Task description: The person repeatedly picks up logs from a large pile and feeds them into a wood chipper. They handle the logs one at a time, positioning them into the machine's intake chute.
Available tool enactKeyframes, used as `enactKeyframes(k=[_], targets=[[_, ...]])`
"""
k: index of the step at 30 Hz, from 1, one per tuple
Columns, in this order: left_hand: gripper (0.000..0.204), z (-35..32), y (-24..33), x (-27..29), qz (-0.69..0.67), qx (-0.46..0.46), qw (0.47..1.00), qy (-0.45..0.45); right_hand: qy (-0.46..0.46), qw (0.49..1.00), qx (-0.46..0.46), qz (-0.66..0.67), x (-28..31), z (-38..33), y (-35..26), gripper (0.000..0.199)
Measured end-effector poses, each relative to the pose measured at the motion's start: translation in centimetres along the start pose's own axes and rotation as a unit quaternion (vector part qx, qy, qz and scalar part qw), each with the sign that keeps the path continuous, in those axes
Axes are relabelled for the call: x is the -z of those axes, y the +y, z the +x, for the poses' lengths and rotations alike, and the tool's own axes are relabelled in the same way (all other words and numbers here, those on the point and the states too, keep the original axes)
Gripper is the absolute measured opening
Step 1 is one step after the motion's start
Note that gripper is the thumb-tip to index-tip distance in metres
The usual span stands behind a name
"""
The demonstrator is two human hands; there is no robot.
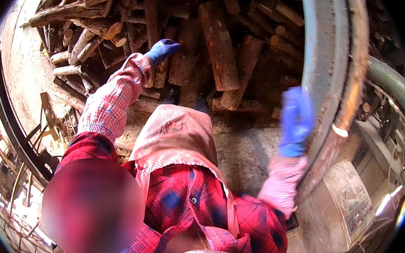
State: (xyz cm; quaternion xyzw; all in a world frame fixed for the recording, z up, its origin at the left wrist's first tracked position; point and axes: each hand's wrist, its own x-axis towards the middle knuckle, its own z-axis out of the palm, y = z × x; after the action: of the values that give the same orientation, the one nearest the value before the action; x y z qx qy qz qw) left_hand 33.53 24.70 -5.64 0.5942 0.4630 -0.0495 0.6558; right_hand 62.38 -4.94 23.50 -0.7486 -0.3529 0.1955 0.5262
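Note:
My left hand (163, 51), in a blue glove, reaches out above the log pile, nearest to a dark upright-lying log (184, 54). Its fingers look loosely bent and apart, and nothing shows in them. On the other side, my right hand (297, 119), also blue-gloved, is smeared by motion, so its fingers cannot be made out. It is beside a long grey-blue metal rail (318, 45); whether it touches the rail is unclear. Along the rail's right side lies a long thin log (354, 76), its pale cut end toward me. A thick log (219, 48) leans ahead of me.
Cut logs and branches (83, 45) are heaped ahead and to the left. A green pipe (392, 83) curves at the far right, above a stained box with a control panel (347, 202). A dark metal rail (11, 108) bends along the left. Concrete floor (245, 153) shows below.

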Motion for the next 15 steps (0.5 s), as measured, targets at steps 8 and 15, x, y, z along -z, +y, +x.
enactKeyframes(k=[8, 15], targets=[[0.04, 21.5, -10.5, -8.4, 0.294, 0.071, 0.948, -0.099, 0.238, 0.562, -0.708, 0.357, -15.5, -21.3, 32.7, 0.072], [0.04, 36.9, -21.3, -15.3, 0.461, 0.049, 0.885, -0.047, 0.305, 0.521, -0.516, 0.608, -21.3, -20.9, 47.7, 0.073]])
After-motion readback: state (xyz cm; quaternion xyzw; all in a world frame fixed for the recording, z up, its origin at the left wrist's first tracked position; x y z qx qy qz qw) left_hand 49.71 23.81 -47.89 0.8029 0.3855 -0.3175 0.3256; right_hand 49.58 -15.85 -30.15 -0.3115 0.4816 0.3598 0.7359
